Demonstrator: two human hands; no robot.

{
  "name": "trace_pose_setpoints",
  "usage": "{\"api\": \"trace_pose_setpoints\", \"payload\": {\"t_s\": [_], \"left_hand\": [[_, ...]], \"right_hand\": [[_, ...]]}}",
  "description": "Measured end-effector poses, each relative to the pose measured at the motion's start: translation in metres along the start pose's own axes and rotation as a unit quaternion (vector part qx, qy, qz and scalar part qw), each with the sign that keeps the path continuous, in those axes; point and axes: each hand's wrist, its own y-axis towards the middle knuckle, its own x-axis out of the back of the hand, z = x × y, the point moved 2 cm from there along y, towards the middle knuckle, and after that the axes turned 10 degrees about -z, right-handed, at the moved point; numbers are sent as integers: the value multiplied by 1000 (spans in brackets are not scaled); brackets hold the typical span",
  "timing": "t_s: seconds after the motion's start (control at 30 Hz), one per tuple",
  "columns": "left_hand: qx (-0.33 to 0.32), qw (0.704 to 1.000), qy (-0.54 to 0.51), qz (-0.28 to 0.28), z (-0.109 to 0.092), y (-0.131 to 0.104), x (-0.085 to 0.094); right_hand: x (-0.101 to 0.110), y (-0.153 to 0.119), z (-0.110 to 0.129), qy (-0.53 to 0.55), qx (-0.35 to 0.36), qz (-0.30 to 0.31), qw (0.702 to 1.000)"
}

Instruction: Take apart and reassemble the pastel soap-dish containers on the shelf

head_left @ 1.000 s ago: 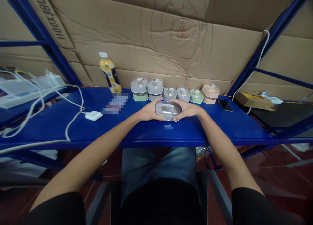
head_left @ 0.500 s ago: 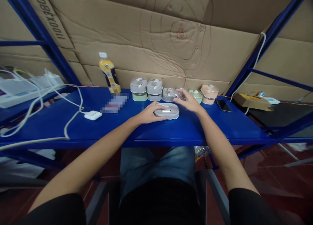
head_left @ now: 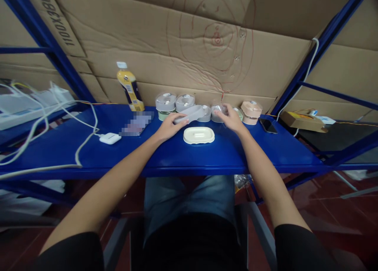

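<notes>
Left hand (head_left: 170,126) pinches a grey tray (head_left: 192,114); right hand (head_left: 232,118) seems to grip a clear lid (head_left: 219,110).
Cream base (head_left: 199,135) lies between them, nearer the body; unstacking looks underway, the next move probably needing steady grips.

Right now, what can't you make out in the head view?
All in the head view:
Right hand: its grip on the clear cover is unclear, see-through plastic plus blur.
Green box: partly hidden by that hand.
Small gray box: left side covered by the gray tray.
Bottle: label print too small.
Left sleeve: cut off at bottom.
</notes>
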Motion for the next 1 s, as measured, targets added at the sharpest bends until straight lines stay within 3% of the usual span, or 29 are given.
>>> {"api": "trace_pose_setpoints", "payload": {"t_s": [0.1,0.33,0.57,1.0], "left_hand": [[-13,999,-10,45,-6,-4,-2],[-38,990,-5,133,-15,-21,-20],[-47,988,-13,148,-10,-24,-29],[-46,987,-1,152,-7,-22,-31]], "right_hand": [[3,-2,4,27,18,32,999],[-13,-20,30,68,197,206,956],[-43,-32,32,10,252,235,939],[-46,-36,30,-34,231,253,939]]}}
